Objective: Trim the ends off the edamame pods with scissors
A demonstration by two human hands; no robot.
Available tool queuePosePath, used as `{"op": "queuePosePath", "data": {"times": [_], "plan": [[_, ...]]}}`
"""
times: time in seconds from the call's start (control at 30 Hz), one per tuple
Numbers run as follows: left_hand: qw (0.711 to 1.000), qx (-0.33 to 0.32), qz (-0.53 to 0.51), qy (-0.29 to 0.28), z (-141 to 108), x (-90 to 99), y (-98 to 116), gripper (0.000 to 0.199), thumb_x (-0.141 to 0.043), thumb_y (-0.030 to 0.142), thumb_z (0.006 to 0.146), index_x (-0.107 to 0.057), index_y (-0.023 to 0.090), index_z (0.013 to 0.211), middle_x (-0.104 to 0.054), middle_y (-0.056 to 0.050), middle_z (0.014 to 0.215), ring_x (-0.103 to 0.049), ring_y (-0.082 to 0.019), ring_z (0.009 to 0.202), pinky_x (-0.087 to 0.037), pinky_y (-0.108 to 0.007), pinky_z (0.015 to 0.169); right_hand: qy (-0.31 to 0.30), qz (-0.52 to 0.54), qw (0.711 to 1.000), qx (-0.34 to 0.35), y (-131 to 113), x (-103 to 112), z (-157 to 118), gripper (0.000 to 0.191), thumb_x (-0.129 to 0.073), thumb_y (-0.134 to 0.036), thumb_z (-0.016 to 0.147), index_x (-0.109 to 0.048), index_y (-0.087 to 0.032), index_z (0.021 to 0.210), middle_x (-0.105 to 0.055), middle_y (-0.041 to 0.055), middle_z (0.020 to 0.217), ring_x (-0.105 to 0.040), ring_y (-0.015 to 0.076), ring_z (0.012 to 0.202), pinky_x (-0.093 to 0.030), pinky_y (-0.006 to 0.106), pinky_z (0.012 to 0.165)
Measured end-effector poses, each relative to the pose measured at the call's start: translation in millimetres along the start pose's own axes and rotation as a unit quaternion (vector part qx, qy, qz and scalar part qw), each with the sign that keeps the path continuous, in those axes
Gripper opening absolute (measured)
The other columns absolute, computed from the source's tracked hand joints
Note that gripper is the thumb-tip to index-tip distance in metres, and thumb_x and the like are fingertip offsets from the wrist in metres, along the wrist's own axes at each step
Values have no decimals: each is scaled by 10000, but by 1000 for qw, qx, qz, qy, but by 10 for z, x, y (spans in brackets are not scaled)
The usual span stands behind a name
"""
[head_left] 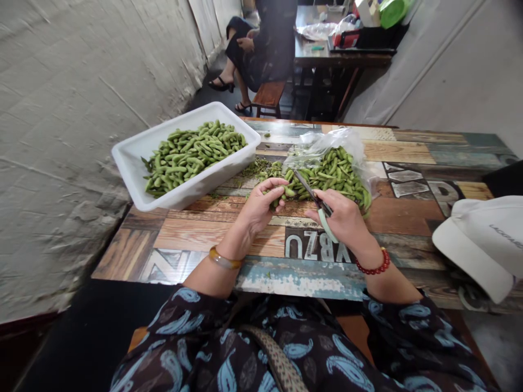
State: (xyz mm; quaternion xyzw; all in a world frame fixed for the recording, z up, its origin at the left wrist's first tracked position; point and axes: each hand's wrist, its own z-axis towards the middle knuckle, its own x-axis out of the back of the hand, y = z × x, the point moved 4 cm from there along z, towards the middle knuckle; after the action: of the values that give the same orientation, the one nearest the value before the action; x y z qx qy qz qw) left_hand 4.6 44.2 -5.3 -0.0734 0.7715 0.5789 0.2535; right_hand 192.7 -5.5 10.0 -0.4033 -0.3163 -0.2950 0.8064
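My left hand [263, 205] is closed round an edamame pod [289, 192], whose tip pokes out past the fingers toward the right. In my right hand [341, 215] is a pair of scissors [305, 185] with pale green handles, its blades pointing up and left over the pods. Just beyond both hands lies a heap of edamame pods [337, 170], partly under a clear plastic bag [355, 142]. A white plastic tub [196, 198] at the left holds many more pods. Small green trimmings [261, 167] are scattered between the tub and the heap.
The patterned wooden table [204, 228] runs across in front of me. A white cap [482, 239] rests at its right end. A wall [61, 136] stands close on the left. Farther back, a seated person [265, 49] is beside another table [306, 54] bearing several items.
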Motion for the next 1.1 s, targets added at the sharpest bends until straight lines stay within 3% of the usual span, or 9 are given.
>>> {"op": "queuePosePath", "data": {"times": [0.23,0.33,0.47,0.67,0.83,1.1], "plan": [[999,8,-24,32,-7,9,8,327,-793,228,632,-542,169,834,-658,11,680,-511,-58,476,-327,-155,422,-7,6,1000,2,-5,-3,-4,398,-658,-450,899,-632,-208,1215,-707,105,1014,-697,262,904,-573,384,804],[999,19,-27,38,-9,11,11,295,-761,200,633,-604,152,878,-652,12,678,-509,-56,476,-326,-154,422,-14,2,1000,4,-12,-11,-6,389,-662,-421,900,-625,-206,1223,-704,108,1042,-697,268,935,-571,384,816],[998,31,-33,32,-6,9,-2,328,-750,195,629,-697,107,940,-652,-8,690,-505,-54,498,-319,-157,423,-27,-14,1000,0,-12,-20,-5,370,-664,-389,901,-620,-206,1221,-693,100,1031,-690,264,929,-564,375,813],[999,13,-38,27,7,13,-23,310,-860,264,588,-687,129,807,-659,-7,698,-484,-50,509,-309,-164,430,-55,-1,998,-1,-34,-20,2,464,-683,-385,884,-571,-183,1286,-645,111,1058,-660,262,921,-558,382,808],[999,10,-27,18,-10,-17,-24,402,-892,246,555,-728,125,901,-610,20,649,-481,-50,525,-311,-168,446,-72,-9,997,3,-61,-32,5,457,-678,-383,886,-573,-190,1286,-635,107,1040,-649,262,903,-550,382,784],[1000,3,-16,-4,-43,-66,-25,381,-904,284,544,-633,142,770,-574,33,607,-487,-63,524,-338,-172,461,-83,-2,997,8,-81,-49,7,461,-673,-382,890,-568,-210,1304,-628,98,1029,-641,261,907,-544,374,781]]}}
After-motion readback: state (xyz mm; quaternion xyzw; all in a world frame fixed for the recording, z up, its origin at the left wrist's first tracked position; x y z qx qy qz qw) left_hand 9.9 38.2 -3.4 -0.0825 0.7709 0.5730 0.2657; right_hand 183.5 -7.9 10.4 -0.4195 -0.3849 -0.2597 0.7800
